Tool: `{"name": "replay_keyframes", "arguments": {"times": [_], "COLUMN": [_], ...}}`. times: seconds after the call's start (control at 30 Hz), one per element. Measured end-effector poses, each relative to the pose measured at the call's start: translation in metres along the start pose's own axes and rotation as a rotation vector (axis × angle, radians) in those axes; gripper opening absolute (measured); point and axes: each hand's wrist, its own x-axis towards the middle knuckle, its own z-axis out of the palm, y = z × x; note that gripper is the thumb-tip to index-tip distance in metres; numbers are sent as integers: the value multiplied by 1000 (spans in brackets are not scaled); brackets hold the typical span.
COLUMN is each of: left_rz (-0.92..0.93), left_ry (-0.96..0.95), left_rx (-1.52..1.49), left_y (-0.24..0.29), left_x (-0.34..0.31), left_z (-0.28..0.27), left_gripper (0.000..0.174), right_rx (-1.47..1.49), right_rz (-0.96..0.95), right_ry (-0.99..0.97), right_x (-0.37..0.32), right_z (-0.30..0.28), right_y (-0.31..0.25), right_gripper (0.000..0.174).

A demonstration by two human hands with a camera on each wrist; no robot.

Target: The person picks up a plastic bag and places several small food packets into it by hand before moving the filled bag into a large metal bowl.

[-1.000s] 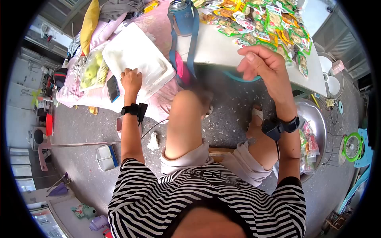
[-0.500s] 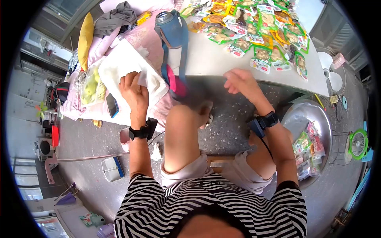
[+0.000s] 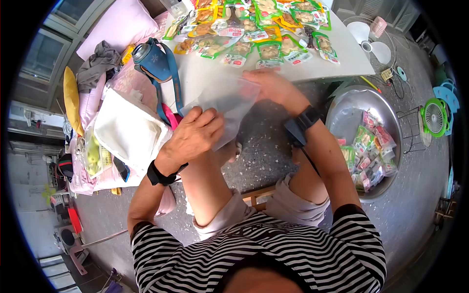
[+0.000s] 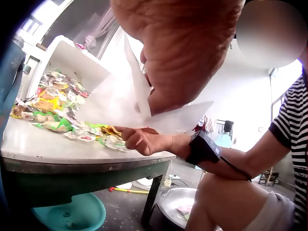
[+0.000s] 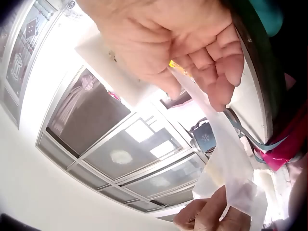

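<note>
A translucent plastic bag (image 3: 232,112) stretches between both hands in front of the white table's near edge. My left hand (image 3: 198,128) grips its left end with curled fingers, above the knee. At the upper right end, my right hand (image 3: 274,88) has the bag's edge between thumb and fingers, as the right wrist view also shows. There the bag (image 5: 224,144) hangs as a pale sheet from the right hand down to the left hand's fingers (image 5: 216,211). Left of the left hand lies a white tray (image 3: 128,129) with white sheets on it.
Colourful sealed food packets (image 3: 268,49) cover the back of the white table (image 3: 337,63). A blue bottle in a strapped sleeve (image 3: 155,61) stands at its left. At right on the floor, a metal basin (image 3: 339,115) holds several packets (image 3: 366,141). A teal basin (image 4: 72,214) sits under the table.
My left hand has come off the white tray and moved right with the plastic bag. The right hand has met it and now pinches the bag's other edge. The head view has shifted right.
</note>
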Motion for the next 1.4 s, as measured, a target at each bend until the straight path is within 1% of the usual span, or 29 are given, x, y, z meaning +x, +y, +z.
{"name": "replay_keyframes", "arguments": {"times": [0.03, 0.1, 0.13, 0.17, 0.2, 0.23, 0.3, 0.33, 0.37, 0.43, 0.53, 0.63, 0.7, 0.73, 0.83, 0.9, 0.97, 1.0, 1.07, 1.1, 1.13, 1.17, 1.2, 1.23, 1.3, 1.33, 1.4], "left_rz": [23, -124, -274, -431, -563, -694, -849, -883, -902, -908, -1054, -1166, -1144, -1134, -1193, -1177, -1146, -1168, -1203, -1206, -1195, -1171, -1079, -1016, -886, -839, -873], "left_ry": [5, -4, -7, 38, 66, 95, 395, 518, 544, 526, 362, 389, 482, 526, 603, 616, 652, 702, 794, 781, 760, 734, 729, 675, 570, 554, 501], "left_rx": [26, 91, 152, 190, 159, 126, -192, -402, -664, -801, -923, -1212, -1373, -1454, -1721, -1691, -1649, -1535, -1302, -1057, -814, -574, -536, -530, -517, -514, -527], "left_y": [-5, -23, -36, -50, -59, -64, -56, -47, -40, -27, -22, -25, -28, -28, -30, -30, -28, -28, -29, -28, -27, -25, -22, -19, -12, -11, -5], "left_x": [2, 5, 4, 3, 1, 4, 23, 39, 52, 72, 81, 77, 69, 68, 63, 60, 56, 55, 54, 53, 56, 57, 58, 58, 59, 61, 64], "left_z": [1, 13, 24, 35, 43, 43, 50, 54, 60, 74, 101, 136, 149, 146, 128, 130, 137, 140, 139, 135, 119, 108, 105, 106, 111, 116, 118], "left_gripper": [27, 24, 22, 21, 20, 20, 15, 8, 6, 13, 17, 21, 22, 22, 18, 17, 16, 15, 14, 13, 12, 10, 7, 7, 7, 8, 10], "right_rx": [-5, -16, 49, 113, 177, 165, 142, 165, 157, 138, 99, 8, -64, -75, -78, -41, 34, 72, 129, 158, 71, -154, -382, -613, -680, -716, -728], "right_rz": [-22, -63, -73, -85, -99, -92, -75, -110, -123, -153, -165, -190, -185, -161, -111, -88, -66, -53, -45, -43, -82, -202, -321, -438, -550, -603, -619], "right_ry": [17, 50, 114, 177, 239, 253, 283, 317, 327, 349, 336, 322, 303, 280, 208, 158, 152, 149, 234, 277, 351, 421, 490, 558, 648, 692, 641], "right_x": [2, 6, 8, 11, 14, 15, 17, 21, 23, 26, 31, 35, 36, 36, 38, 38, 34, 32, 35, 37, 37, 41, 46, 46, 45, 44, 50], "right_z": [-3, -10, -9, -5, -1, 2, 9, 14, 18, 25, 29, 35, 39, 40, 37, 35, 37, 37, 32, 28, 24, 22, 18, 21, 31, 37, 35], "right_y": [3, 8, 12, 16, 19, 20, 23, 28, 30, 32, 33, 34, 33, 33, 29, 29, 22, 20, 20, 19, 19, 23, 30, 27, 23, 21, 21], "right_gripper": [41, 31, 28, 26, 23, 22, 20, 19, 19, 18, 16, 16, 17, 18, 20, 20, 19, 18, 17, 17, 18, 18, 18, 18, 17, 16, 16]}}
